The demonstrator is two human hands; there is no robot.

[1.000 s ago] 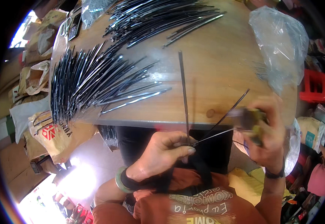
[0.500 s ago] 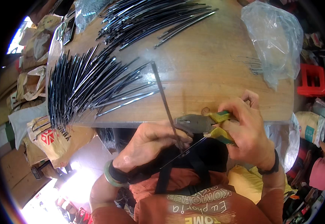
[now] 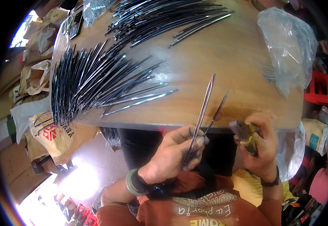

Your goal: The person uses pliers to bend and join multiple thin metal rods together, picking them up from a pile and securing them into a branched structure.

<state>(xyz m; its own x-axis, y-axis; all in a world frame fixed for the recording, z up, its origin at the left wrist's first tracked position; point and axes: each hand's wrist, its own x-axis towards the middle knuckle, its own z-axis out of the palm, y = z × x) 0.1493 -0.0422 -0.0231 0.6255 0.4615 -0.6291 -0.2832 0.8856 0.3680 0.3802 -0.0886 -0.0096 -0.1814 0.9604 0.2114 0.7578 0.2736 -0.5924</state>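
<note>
My left hand (image 3: 177, 150) pinches a long, flat metal strip (image 3: 206, 98) between thumb and fingers, its free end pointing up over the table edge. Beside it rises a thinner, darker metal rod (image 3: 219, 108), in the same grip; whether the two are joined is hidden by the fingers. To the right, my right hand (image 3: 265, 145) is wrapped around pliers (image 3: 240, 131) with yellow-and-green handles. The plier head points up and left, apart from the strip. A fan of dark metal strips (image 3: 90, 81) lies on the table at the left, and another pile of strips (image 3: 156, 19) farther back.
The wooden table (image 3: 216, 52) ends just beyond my hands. A clear plastic bag (image 3: 289, 47) lies at its right, next to several thin wires (image 3: 268, 71). A red plastic stool (image 3: 319, 88) stands to the right. A printed paper bag (image 3: 64, 145) sits at the left.
The pliers have come away from the metal piece, moving right and turning upward. My left hand has shifted right, and the strip and rod now tilt up to the right.
</note>
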